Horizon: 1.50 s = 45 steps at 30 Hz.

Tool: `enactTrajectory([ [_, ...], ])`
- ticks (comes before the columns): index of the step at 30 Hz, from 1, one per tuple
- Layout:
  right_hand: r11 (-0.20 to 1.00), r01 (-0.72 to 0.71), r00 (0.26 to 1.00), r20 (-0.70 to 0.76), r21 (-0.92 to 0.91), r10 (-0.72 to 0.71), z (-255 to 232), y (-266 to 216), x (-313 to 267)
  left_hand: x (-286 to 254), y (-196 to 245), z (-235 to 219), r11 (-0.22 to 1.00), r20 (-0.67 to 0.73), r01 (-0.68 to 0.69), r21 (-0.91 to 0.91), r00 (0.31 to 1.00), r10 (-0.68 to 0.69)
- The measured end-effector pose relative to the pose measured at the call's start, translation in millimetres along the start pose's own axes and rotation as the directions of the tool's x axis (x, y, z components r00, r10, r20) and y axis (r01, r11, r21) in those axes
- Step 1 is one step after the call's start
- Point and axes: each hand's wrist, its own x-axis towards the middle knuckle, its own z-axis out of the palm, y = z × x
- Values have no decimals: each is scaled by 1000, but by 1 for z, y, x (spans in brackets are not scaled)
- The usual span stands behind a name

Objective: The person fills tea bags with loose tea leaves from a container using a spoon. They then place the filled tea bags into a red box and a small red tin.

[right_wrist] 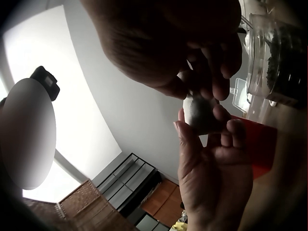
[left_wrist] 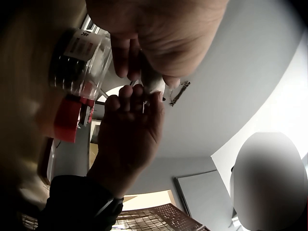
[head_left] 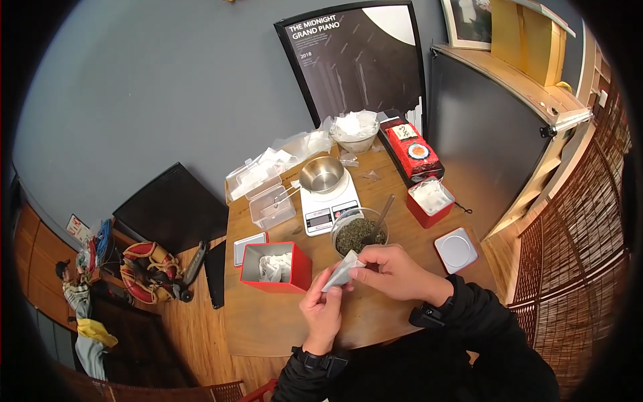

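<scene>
A small white tea bag [head_left: 340, 273] is held in both hands over the front of the table. My left hand [head_left: 321, 313] grips its lower part between thumb and fingers. With thumb and fingertips, my right hand [head_left: 394, 271] pinches the top end. In the right wrist view the bag [right_wrist: 199, 114] looks dark and bulging at the bottom. Just beyond the hands stands a clear bowl [head_left: 334, 230] of dried green leaves [head_left: 358, 234], a spoon [head_left: 384, 213] standing in it. An open red tin [head_left: 295, 266] with white bags inside is left of my left hand.
A white kitchen scale [head_left: 325, 213] carries a metal pan [head_left: 323, 175]. Left of it is a clear plastic box [head_left: 273, 209]. At right stand another red tin [head_left: 429, 213], its lid [head_left: 457, 250] and a red package [head_left: 416, 153]. Behind sits a bowl [head_left: 355, 142] of white bags.
</scene>
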Motion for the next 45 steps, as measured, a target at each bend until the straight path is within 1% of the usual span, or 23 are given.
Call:
enactTrajectory([
  [1,1000,21,1000,11,-19,-20,0,-1,1,-1,0,1,1000,-2,3,0,1000,-3],
  [3,998,42,999,-3,-40,-42,-1,0,3,0,0,4,991,-69,42,-124,996,-51],
  [5,996,64,998,-20,-60,-65,-2,1,3,4,5,2,981,-86,74,-181,992,-91],
  [6,997,64,990,-122,-39,-69,-3,1,4,6,8,3,966,-100,102,-238,987,-129],
  [7,998,67,973,-222,-17,-70,-4,2,3,11,13,11,964,-204,113,-240,965,-164],
  [8,998,66,972,-225,-16,-68,-7,7,4,16,17,13,964,-202,117,-239,965,-167],
  [10,996,71,920,-391,56,-43,-16,28,4,28,26,14,978,-300,152,-140,935,-189],
  [11,994,68,903,-428,80,-28,-19,37,4,36,33,20,986,-364,150,-77,916,-168],
  [12,994,67,901,-433,84,-24,-20,45,4,43,39,21,985,-361,156,-74,917,-172],
  [14,985,91,860,-511,148,-3,-23,58,3,58,53,21,920,-282,308,243,930,-237],
  [16,983,101,841,-542,156,-1,-25,70,3,77,53,29,883,-276,354,308,922,-273],
  [18,980,111,821,-571,164,2,-26,81,3,95,40,23,726,-27,110,679,992,-126],
  [19,985,114,810,-586,125,-19,-26,86,3,103,40,27,629,-11,151,763,975,-221],
  [20,990,117,799,-600,85,-43,-26,89,3,112,39,30,625,-6,151,766,973,-229],
  [22,990,105,792,-610,97,-24,-26,94,2,125,35,36,411,162,-40,911,951,-265],
  [24,989,95,786,-618,109,-7,-26,97,2,134,36,45,416,172,-30,909,936,-308],
  [26,988,101,782,-623,114,-8,-26,99,0,140,37,49,380,234,-123,917,936,-262],
  [27,988,99,778,-629,117,-3,-27,99,-1,143,38,52,380,240,-126,916,933,-269],
  [29,990,91,783,-622,111,-2,-28,98,-1,147,43,56,355,207,-76,932,915,-347],
  [32,991,98,788,-615,92,-21,-27,99,-1,150,44,56,356,210,-73,932,908,-363],
  [39,993,69,795,-607,93,2,-28,96,-1,156,43,52,425,278,-135,895,914,-295],
  [41,994,54,798,-602,92,12,-28,96,-1,158,52,56,399,200,-38,916,907,-370],
  [45,994,56,799,-601,90,9,-28,97,0,156,46,51,425,236,-73,902,908,-345],
])
